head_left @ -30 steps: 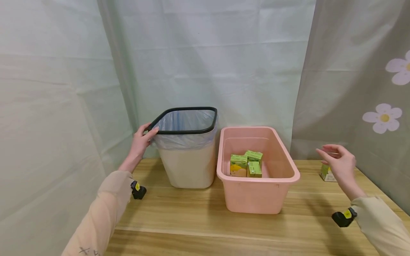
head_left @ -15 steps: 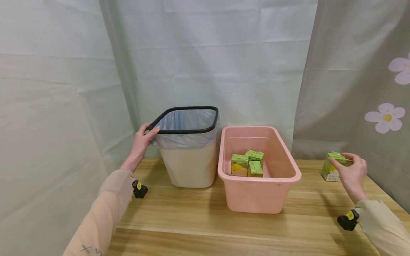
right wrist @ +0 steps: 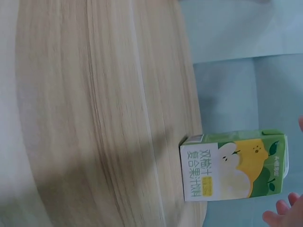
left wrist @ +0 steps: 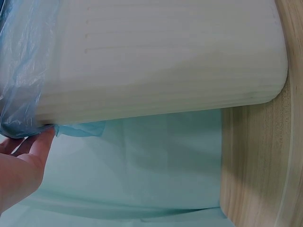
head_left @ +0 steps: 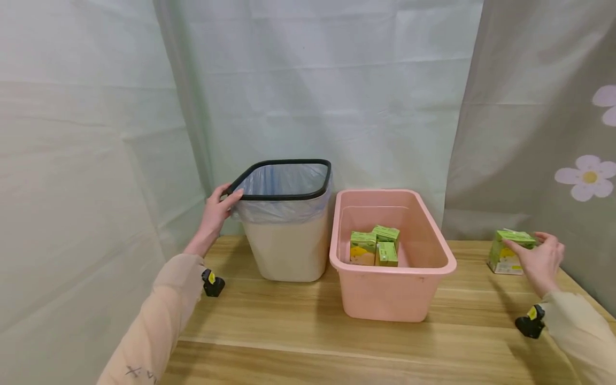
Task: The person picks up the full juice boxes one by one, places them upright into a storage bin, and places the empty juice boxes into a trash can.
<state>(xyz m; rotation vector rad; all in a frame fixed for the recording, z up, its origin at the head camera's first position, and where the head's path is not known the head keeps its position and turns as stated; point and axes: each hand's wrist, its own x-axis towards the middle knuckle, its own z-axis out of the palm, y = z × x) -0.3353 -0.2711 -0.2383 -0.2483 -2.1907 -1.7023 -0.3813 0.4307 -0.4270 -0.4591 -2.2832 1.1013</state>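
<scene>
My left hand [head_left: 215, 214] grips the black rim [head_left: 284, 197] of a cream trash bin [head_left: 286, 251] at its left corner. A bluish plastic liner [left wrist: 31, 61] is folded over that rim; in the left wrist view the fingers press against it. At the far right, a green juice box [head_left: 505, 259] stands upright on the table. My right hand [head_left: 544, 262] is at its top with thumb and fingers spread to either side. In the right wrist view, fingertips [right wrist: 284, 212] show a gap from the juice box.
A pink plastic tub [head_left: 385, 294] stands right of the bin, with three green juice boxes [head_left: 363, 248] inside. Pale cloth [head_left: 375, 96] hangs behind the wooden table [head_left: 289, 321], and a flowered grey curtain [head_left: 529, 133] hangs at the right.
My right hand has moved right and down to the standing juice box, uncovering more of it. The left hand stays on the bin rim. The head view has shifted slightly.
</scene>
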